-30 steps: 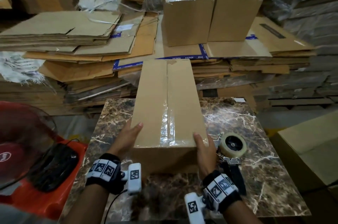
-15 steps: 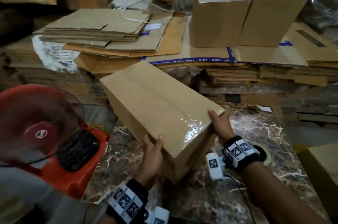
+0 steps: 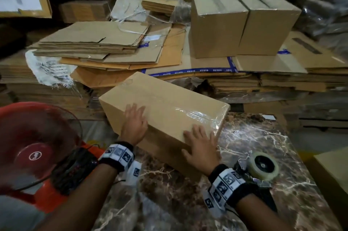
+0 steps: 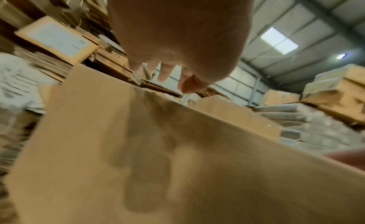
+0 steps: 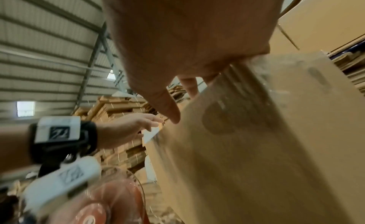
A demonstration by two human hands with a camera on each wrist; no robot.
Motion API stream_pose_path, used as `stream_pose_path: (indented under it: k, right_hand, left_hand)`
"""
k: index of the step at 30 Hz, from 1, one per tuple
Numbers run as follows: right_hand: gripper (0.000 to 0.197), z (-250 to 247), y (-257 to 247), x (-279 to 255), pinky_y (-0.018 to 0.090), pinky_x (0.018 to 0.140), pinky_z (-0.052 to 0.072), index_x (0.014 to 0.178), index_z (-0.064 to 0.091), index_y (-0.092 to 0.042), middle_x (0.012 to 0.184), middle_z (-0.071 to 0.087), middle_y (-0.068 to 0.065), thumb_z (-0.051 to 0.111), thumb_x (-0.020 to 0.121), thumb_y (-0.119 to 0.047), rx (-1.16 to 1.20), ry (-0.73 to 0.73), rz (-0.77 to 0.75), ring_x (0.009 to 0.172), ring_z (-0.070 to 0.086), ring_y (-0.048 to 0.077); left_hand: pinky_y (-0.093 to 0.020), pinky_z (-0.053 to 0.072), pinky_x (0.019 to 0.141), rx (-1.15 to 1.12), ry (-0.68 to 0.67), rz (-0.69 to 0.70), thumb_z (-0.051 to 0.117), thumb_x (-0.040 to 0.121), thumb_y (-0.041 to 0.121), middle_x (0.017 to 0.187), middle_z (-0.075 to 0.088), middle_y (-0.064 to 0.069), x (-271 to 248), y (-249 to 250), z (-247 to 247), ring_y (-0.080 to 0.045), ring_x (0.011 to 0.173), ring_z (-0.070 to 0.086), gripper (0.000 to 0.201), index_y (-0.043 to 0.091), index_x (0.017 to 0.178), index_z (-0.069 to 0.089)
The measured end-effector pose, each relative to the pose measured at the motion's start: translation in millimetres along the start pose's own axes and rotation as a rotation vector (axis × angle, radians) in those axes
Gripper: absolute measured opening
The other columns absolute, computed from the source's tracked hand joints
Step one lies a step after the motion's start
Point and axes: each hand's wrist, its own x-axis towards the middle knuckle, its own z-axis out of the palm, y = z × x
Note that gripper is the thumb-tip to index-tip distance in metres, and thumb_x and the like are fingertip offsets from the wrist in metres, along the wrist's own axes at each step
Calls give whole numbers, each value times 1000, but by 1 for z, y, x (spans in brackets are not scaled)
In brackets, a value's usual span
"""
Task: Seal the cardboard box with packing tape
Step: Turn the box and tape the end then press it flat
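Both the left hand (image 3: 134, 124) and right hand (image 3: 201, 147) are lying flat, fingers spread, on the box (image 3: 169, 102). A tape gun (image 3: 261, 168) is sitting on the worktop (image 3: 263, 136) beside the right wrist, and a fan (image 3: 35, 146) is standing left.

Head view: dim, warm, corners dark and bowed by wide lens. Glare on the tape (image 3: 199, 115) across my box (image 3: 165, 102) and on the marble table (image 3: 263, 136). Wrist views: brighter, daylight from a roof skylight (image 4: 279, 40); my hands' shadows on cardboard; strong motion blur, close surfaces out of focus.
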Motion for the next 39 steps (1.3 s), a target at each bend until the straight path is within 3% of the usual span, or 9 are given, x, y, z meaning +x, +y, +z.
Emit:
stream_pose_path:
  k: [3, 8, 12, 16, 19, 27, 34, 37, 39]
  right_hand:
    - [70, 5, 10, -5, 52, 120, -5, 149, 27, -36, 166, 9, 4, 58, 87, -37, -46, 44, -63, 153, 3, 25]
    - [69, -20, 51, 0, 48, 118, 15, 137, 45, -39, 155, 34, -5, 70, 73, -31, -1, 42, -60, 143, 28, 18]
    - [63, -40, 78, 20, 65, 115, 14, 127, 52, -32, 146, 41, -2, 68, 69, -14, -15, 103, 205, 139, 34, 20]
    - [55, -34, 70, 33, 72, 109, 20, 125, 50, -28, 142, 42, 10, 61, 71, -21, -96, 173, 448, 137, 30, 33]
    - [67, -15, 48, 34, 69, 113, 13, 141, 36, -31, 161, 17, 15, 59, 78, -23, -24, 159, 482, 149, 6, 40]
    - [80, -6, 57, 48, 59, 119, 10, 148, 31, -27, 164, 6, 19, 67, 79, -13, 78, 206, 424, 151, -6, 38]
    - [101, -6, 72, 48, 60, 117, 23, 155, -2, -27, 162, -8, 25, 69, 83, -15, 369, 164, 630, 146, 9, 50]
    - [94, 7, 55, 37, 54, 112, 32, 155, 1, -13, 155, 21, 30, 65, 87, -19, 597, 249, 615, 137, 33, 49]
    - [79, 17, 36, 29, 51, 106, 41, 154, 12, -8, 152, 33, 27, 60, 94, -26, 800, 256, 610, 132, 41, 45]
  left_hand:
    - [-59, 13, 118, 247, -203, -28, 52, 87, 14, 160, 25, -14, 12, -25, -3, -37, 149, 15, 64, 17, 149, 34]
    - [-55, 32, 107, 389, -114, 93, 60, 80, 26, 143, 48, -11, -23, -8, -10, -34, 132, 42, 62, 18, 140, 48]
    - [-45, 37, 96, 152, -43, 236, 51, 82, 36, 121, 64, 1, -49, 7, -17, -24, 117, 54, 39, 23, 116, 66]
    - [-53, 38, 106, 133, 137, -33, 61, 89, 35, 137, 53, -14, -25, -25, -34, -34, 130, 45, 43, 14, 127, 59]
    - [-55, 38, 108, 3, 0, -382, 61, 92, 38, 146, 43, -22, -5, -70, -46, -40, 133, 42, 60, 11, 142, 41]
    - [-41, 59, 76, -420, -91, -403, 59, 79, 65, 97, 72, -3, -59, -74, -29, -21, 88, 69, 57, 14, 104, 64]
    - [-43, 55, 59, -379, 55, -281, 53, 98, 25, 61, 67, -4, -75, -42, -32, -25, 62, 67, 37, 10, 66, 64]
    - [-32, 44, 63, -404, 214, -332, 56, 95, 29, 78, 65, 2, -36, -57, -33, -27, 77, 64, 21, 13, 83, 62]
    - [-38, 50, 87, -540, 148, -379, 59, 94, 39, 112, 65, 0, -11, -66, -28, -22, 103, 61, 33, 16, 118, 59]
